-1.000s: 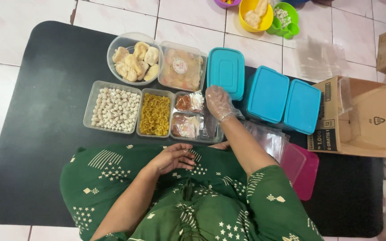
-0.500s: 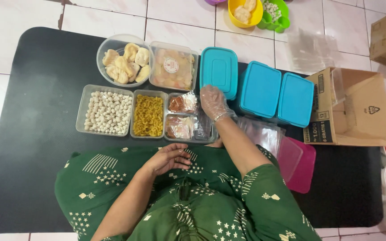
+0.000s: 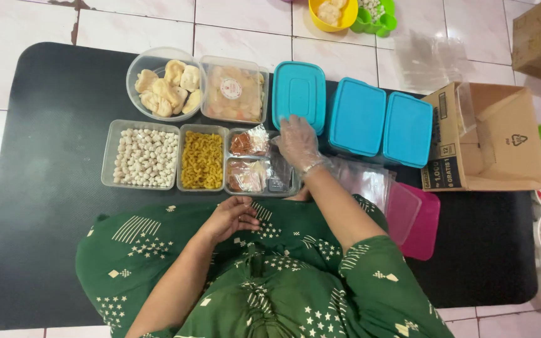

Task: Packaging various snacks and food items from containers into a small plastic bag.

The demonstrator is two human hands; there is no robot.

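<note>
A person in a green patterned dress (image 3: 270, 275) sat on a black mat (image 3: 45, 188), seen from above. Nearest the body, the bare left hand (image 3: 231, 218) rested on the lap, fingers loosely curled, holding nothing. The right hand (image 3: 297, 143), in a clear plastic glove, was spread flat with fingers apart over a clear tray of small packets (image 3: 259, 161), touching but not gripping it. Judging by this, packing had barely begun: nothing had been lifted out. Left of that tray sat a tub of yellow curly snacks (image 3: 202, 159) and a tub of small white balls (image 3: 146, 156). Clear bags (image 3: 364, 180) and pink lids (image 3: 416, 218) lay to the right. Farther off were a round bowl of dumplings (image 3: 163, 84), a sealed tub (image 3: 233, 91), three closed blue boxes (image 3: 358, 114) and an open cardboard carton (image 3: 493, 134). Nothing blocked the reach.
</note>
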